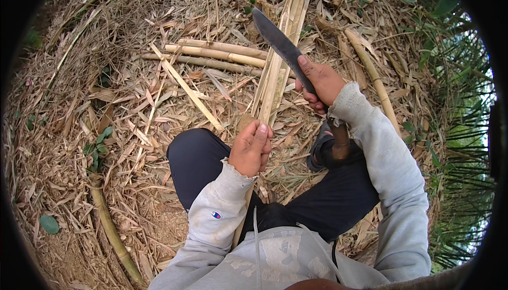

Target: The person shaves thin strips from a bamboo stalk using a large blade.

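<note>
My right hand point(321, 82) is wrapped round a machete point(280, 44), thumb lying along the base of its dark blade. The blade points to the far left, over a bundle of split bamboo strips point(276, 86); whether it touches them I cannot tell. Below the fist a brown wooden handle point(340, 141) sticks out toward my knee. My left hand point(251, 148) is closed at the near end of the bundle. A thin bamboo strip point(236, 237) shows beneath that forearm and leads up to the fist, which grips it; the fingers hide the held part.
Several bamboo poles point(222, 54) lie across the ground beyond my knees, partly under the bundle. A loose split piece point(185, 86) slants at the left. More poles lie at the right point(375, 78) and lower left point(114, 237). Dry leaves cover the ground; green plants point(460, 157) edge the right.
</note>
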{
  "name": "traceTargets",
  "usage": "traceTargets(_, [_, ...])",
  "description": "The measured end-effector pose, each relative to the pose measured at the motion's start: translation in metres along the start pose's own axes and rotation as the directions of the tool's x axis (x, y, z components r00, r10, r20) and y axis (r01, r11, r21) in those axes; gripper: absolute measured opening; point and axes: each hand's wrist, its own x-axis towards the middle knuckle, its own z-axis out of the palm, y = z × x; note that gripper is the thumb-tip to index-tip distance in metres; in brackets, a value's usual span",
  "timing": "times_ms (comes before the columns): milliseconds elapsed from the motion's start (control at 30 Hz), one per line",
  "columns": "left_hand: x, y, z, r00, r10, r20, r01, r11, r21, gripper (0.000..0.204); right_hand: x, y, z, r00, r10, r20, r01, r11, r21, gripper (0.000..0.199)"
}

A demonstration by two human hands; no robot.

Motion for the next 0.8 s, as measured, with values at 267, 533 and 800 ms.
traceTargets(267, [0.003,-0.005,-0.001,1.0,-0.019,-0.005,0.019,0.999,-0.032,0.028,-0.006,0.009,0.011,0.995,0.007,0.097,0.024,0.948,-0.317,0.059])
traceTargets(533, [-0.004,0.005,0.005,0.983,-0.091,0.159,0.101,0.993,-0.06,0.027,-0.002,-0.011,-0.005,0.988,-0.056,-0.145,0.087,0.973,0.214,0.039])
traceTargets(800, [-0.011,0.009,0.011,0.964,-0.167,0.206,0.17,0.985,0.0,0.029,0.001,-0.007,-0.006,0.965,-0.135,-0.226,0.18,0.965,0.191,0.034])
